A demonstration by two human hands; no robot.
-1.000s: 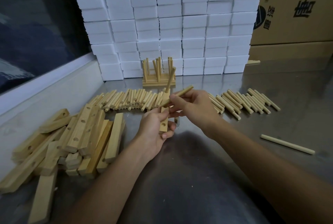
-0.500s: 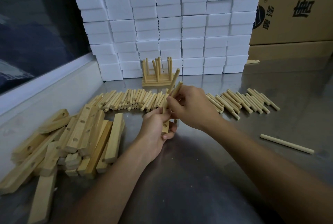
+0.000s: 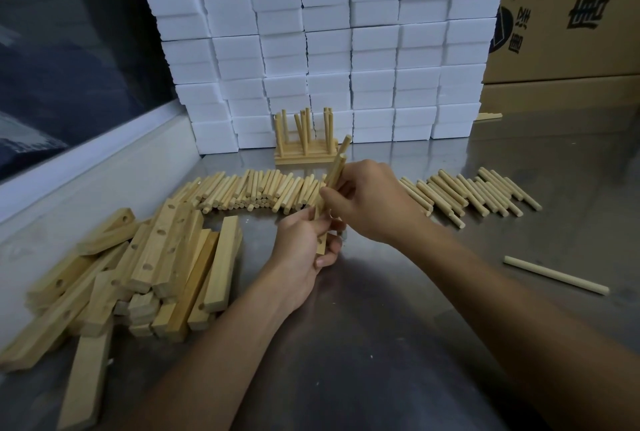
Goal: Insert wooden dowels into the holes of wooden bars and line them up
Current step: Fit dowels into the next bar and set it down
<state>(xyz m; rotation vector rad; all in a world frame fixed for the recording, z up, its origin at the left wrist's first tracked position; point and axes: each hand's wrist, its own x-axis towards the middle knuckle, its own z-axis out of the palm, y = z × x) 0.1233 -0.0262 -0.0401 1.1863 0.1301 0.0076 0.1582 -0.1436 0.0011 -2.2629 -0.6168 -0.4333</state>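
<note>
Left hand point(image 3: 304, 250) grips the short pale drilled wooden bar point(image 3: 321, 246) above the steel bench point(image 3: 381, 326). Right hand point(image 3: 367, 205) pinches a round pale wooden dowel point(image 3: 333, 176) over it. Advice: line dowel square with hole, then push straight, twisting slightly; don't lever sideways.

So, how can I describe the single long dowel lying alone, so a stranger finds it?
Start at the steel table. Right of the person's right forearm lies one pale long wooden dowel, alone; it looks longer than the short dowels rowed behind.
</note>
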